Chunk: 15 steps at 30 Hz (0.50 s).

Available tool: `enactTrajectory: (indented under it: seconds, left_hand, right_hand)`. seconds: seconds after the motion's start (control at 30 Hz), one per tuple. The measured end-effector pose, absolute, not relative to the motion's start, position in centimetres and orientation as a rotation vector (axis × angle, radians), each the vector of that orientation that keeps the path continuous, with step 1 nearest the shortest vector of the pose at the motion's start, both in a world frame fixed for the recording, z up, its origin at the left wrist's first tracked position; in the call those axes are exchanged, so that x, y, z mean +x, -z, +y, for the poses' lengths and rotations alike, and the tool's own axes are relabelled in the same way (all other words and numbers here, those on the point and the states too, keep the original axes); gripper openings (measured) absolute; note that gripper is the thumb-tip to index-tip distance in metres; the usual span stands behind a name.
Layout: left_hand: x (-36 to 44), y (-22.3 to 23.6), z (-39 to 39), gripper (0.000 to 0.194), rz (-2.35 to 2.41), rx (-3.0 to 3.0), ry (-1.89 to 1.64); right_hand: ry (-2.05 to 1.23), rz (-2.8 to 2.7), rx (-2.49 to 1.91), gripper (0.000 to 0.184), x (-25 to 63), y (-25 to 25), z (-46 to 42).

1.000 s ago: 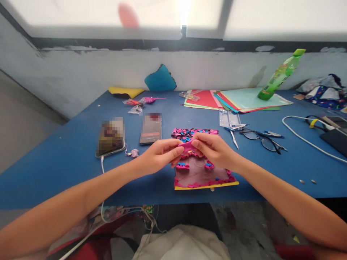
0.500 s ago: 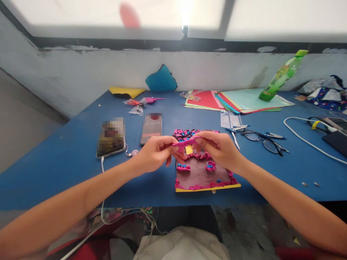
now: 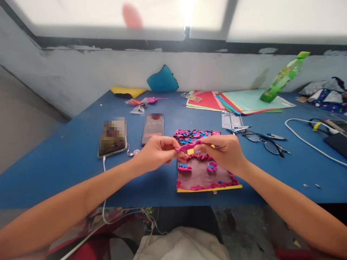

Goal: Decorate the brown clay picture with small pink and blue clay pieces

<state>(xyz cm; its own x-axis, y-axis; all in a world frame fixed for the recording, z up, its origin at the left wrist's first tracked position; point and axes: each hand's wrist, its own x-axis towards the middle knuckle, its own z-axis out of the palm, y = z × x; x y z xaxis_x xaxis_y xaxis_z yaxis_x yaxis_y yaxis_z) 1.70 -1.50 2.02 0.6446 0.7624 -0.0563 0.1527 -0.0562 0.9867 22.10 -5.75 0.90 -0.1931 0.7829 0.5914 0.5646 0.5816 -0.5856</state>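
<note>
A thin strip of pink modelling clay [image 3: 188,146] stretches between my two hands. My left hand [image 3: 160,153] pinches its left end between thumb and fingers. At the other end, my right hand [image 3: 222,148] pinches it the same way. Below and behind the hands lies a decorated board [image 3: 199,177] with a brown face, a yellow front edge and a pink clay border. Small pink and blue clay pieces [image 3: 211,166] sit on it, and clusters of pink, blue and dark petals [image 3: 189,134] cover its far part. My hands hide some of the board's middle.
On the blue table [image 3: 67,173], two phones [image 3: 112,139] lie to the left, one with a white cable. Glasses [image 3: 264,141] and pens lie right. Coloured paper sheets [image 3: 207,101] and a tilted green bottle [image 3: 283,79] are at the back. Small plastic bags [image 3: 138,106] lie back left.
The clay between my hands has gone from a short, bunched piece to a longer, thinner strip. My hands have moved apart slightly, the right one shifting right. The view has shifted a little.
</note>
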Motion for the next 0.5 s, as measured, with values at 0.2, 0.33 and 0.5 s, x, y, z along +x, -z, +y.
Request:
enactTrajectory:
  seconds: [0.2,0.33,0.5]
  left_hand:
    - [1.52,-2.22,-1.23,0.032,0.718,1.572,-0.620]
    - [1.50,-2.09,-1.14,0.033,0.647,1.597,-0.561]
    - [1.57,-1.64,-1.70,0.033,0.596,1.654,-0.523]
  right_hand:
    - [-0.364,-1.947,-1.094,0.030,22.13,-1.08,-5.94]
    - [-0.482,-1.961,-0.991,0.028,21.85,-1.09,-6.06]
    - [-0.842,-1.790,-0.998,0.019,21.47,-1.05,-6.04]
